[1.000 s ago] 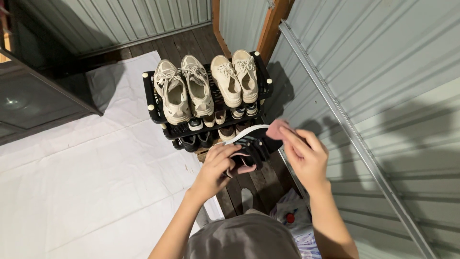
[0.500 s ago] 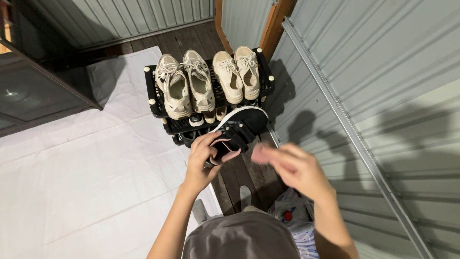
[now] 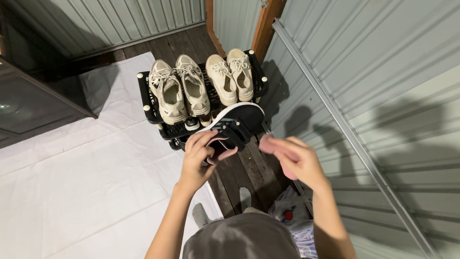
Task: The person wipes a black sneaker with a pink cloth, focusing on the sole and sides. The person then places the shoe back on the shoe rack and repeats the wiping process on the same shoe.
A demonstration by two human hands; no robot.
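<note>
- A black shoe with a white sole edge and pink lining sits in the person's left hand, held just in front of a black shoe rack, its toe toward the rack and touching or nearly touching the front of the rack's top shelf.
- A colourful soft package with a red spot lies on the dark wooden floor at the lower right, beside the metal wall; its print is too small to make out.
- The left hand is clamped on the shoe at its heel opening, fingers curled over the collar, thumb under it, forearm rising from the lower centre.
- The right hand grips a pink cloth, fingers closed over it, held just to the right of the shoe and not clearly touching it.
- Two pairs of cream lace-up sneakers stand side by side on the rack's top shelf, toes toward the person; darker shoes show on the shelves below.
- A white sheet covers the floor to the left, its edge running beside the rack and the left forearm.
- A corrugated grey wall closes the right side, near the right hand; a wooden post rises behind the rack.
- Open room lies leftward, over the sheet.
</note>
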